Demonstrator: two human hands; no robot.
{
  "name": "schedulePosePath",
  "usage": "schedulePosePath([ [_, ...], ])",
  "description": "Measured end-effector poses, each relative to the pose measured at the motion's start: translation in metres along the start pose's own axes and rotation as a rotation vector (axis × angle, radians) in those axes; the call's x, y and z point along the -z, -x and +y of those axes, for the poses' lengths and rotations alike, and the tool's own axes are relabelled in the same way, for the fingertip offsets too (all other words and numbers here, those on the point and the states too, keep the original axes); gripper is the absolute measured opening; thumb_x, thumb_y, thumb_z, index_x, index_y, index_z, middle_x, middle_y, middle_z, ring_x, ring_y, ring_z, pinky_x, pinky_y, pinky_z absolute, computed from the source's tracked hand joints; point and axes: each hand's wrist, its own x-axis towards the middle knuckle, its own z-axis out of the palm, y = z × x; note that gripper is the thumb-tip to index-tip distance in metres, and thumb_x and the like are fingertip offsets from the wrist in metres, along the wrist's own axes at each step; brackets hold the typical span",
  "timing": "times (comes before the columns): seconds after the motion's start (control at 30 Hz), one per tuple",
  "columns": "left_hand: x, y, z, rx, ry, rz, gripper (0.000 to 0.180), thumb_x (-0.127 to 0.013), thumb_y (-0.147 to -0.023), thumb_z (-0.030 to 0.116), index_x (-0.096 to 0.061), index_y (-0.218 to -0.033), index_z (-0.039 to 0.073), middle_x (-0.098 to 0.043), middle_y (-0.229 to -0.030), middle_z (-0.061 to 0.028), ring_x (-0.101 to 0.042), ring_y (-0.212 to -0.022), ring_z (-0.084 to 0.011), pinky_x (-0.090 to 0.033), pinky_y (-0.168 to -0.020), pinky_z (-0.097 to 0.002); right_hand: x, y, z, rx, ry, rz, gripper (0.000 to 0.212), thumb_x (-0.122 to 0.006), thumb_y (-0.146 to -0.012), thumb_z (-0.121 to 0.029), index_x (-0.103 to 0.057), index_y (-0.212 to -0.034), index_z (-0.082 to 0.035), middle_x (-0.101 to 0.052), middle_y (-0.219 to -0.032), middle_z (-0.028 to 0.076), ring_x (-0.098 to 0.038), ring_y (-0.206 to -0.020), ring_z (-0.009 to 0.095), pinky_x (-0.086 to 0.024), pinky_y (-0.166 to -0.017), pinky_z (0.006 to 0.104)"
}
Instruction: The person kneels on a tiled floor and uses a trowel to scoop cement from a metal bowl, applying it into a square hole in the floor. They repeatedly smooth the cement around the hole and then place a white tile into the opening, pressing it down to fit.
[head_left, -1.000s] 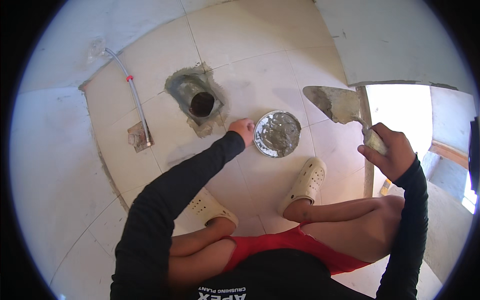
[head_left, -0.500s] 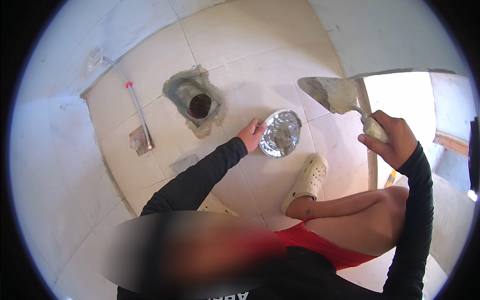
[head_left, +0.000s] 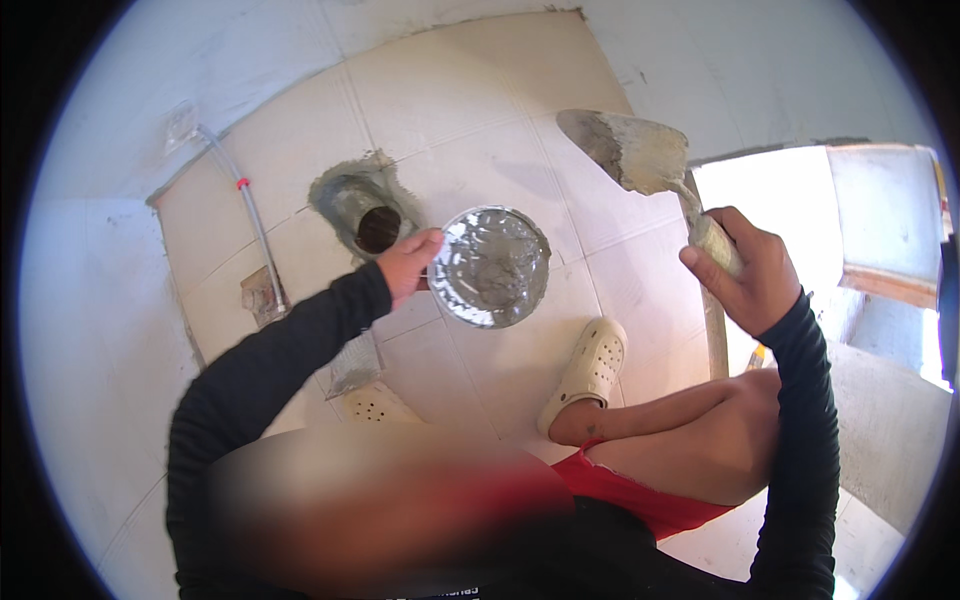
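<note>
Left hand (head_left: 405, 265) holds metal bowl (head_left: 453, 287) at 9-o'clock rim, probably surest; wet mortar (head_left: 497, 275) likely heavy, slick. Right hand (head_left: 752, 268) grips trowel (head_left: 655, 155) by handle, blade toward 10.

Sleeves (head_left: 803, 440): black, long, snug, wrinkling along the arms
Shirt (head_left: 620, 557): black, some white print
Shorts (head_left: 655, 497): red
Clogs (head_left: 597, 362): cream, round holes

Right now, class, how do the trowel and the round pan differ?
The pan is round; the trowel tapers. The pan shows shiny metal; the trowel looks dull. The left hand holds the pan; the right hand grips the trowel. Both carry grey, cement-like material.
</note>
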Motion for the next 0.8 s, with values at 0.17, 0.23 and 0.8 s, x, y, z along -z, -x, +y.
schedulePosePath([
  [0.17,0.035,0.099,0.056,-0.082,0.233,0.000,0.046,-0.047,-0.110,0.044,-0.057,-0.137,0.008,-0.068,-0.126,-0.0054,-0.066,-0.114,-0.0178,-0.053,-0.102,-0.0380,-0.024,0.003,-0.030,0.212,0.122,0.117,0.042,-0.074,-0.089,-0.020,-0.061,-0.123,0.001,-0.070,-0.099,0.021,-0.071,-0.081,0.042,-0.057,-0.070,0.0430],
  [0.23,0.039,0.120,0.059,-0.164,0.345,0.041,0.050,-0.045,-0.111,0.044,-0.055,-0.139,0.004,-0.067,-0.131,-0.0092,-0.065,-0.118,-0.0209,-0.051,-0.105,-0.0388,-0.032,-0.002,-0.044,0.279,0.202,0.133,0.042,-0.076,-0.085,-0.017,-0.061,-0.120,-0.001,-0.067,-0.100,0.017,-0.070,-0.078,0.038,-0.058,-0.068,0.0429],
  [0.8,0.046,0.128,-0.030,-0.458,0.760,0.176,0.057,-0.043,-0.111,0.047,-0.050,-0.143,0.001,-0.064,-0.135,-0.0131,-0.063,-0.123,-0.0227,-0.051,-0.107,-0.0415,-0.114,-0.076,-0.159,0.465,0.425,-0.006,0.041,-0.074,-0.089,-0.020,-0.062,-0.126,-0.005,-0.064,-0.105,0.009,-0.072,-0.082,0.026,-0.060,-0.066,0.0358],
])
